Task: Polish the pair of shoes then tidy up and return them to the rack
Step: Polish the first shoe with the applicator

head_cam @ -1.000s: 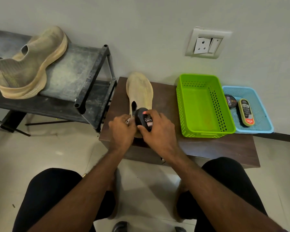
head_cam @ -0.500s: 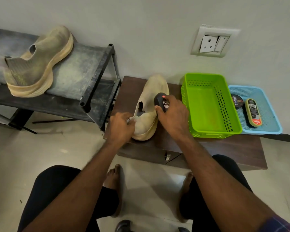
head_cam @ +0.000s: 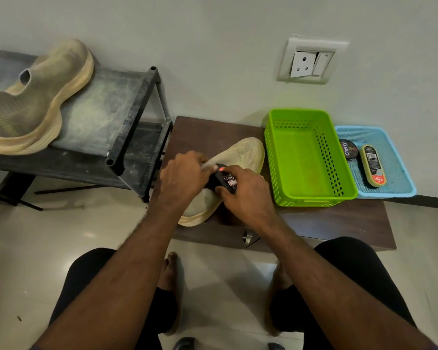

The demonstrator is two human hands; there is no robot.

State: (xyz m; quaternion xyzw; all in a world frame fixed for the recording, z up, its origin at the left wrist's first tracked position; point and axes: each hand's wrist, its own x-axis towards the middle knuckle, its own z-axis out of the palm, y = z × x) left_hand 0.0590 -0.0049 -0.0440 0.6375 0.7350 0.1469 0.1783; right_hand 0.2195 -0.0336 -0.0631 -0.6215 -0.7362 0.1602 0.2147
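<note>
Shoes are split between two places: one beige knit shoe point(head_cam: 228, 173) lies on the dark worktop point(head_cam: 339, 218) directly under both hands, and its mate point(head_cam: 36, 102) sits on the top shelf of the black rack point(head_cam: 127, 127), well off to the left of the grip. The right hand point(head_cam: 243, 198) curls round a black polish applicator point(head_cam: 224, 180) and presses it to the upper near the collar; half a second ago that same hand worked it further up toward the toe, so the stroke has come back along the shoe. The left hand point(head_cam: 185, 178) pinches the collar edge just beside the applicator, steadying the shoe, which has swung round from lying sole-up a second ago to resting with its toe pointing toward the green basket point(head_cam: 311, 190). Judging from this, polishing of the first shoe is under way and the second is untouched. Right of the grip stands that basket, touching or nearly touching the toe; beyond it a blue tray point(head_cam: 400, 190) holds a round polish tin point(head_cam: 348, 149) and a shoe brush point(head_cam: 372, 165). A wall socket point(head_cam: 311, 61) sits above.
</note>
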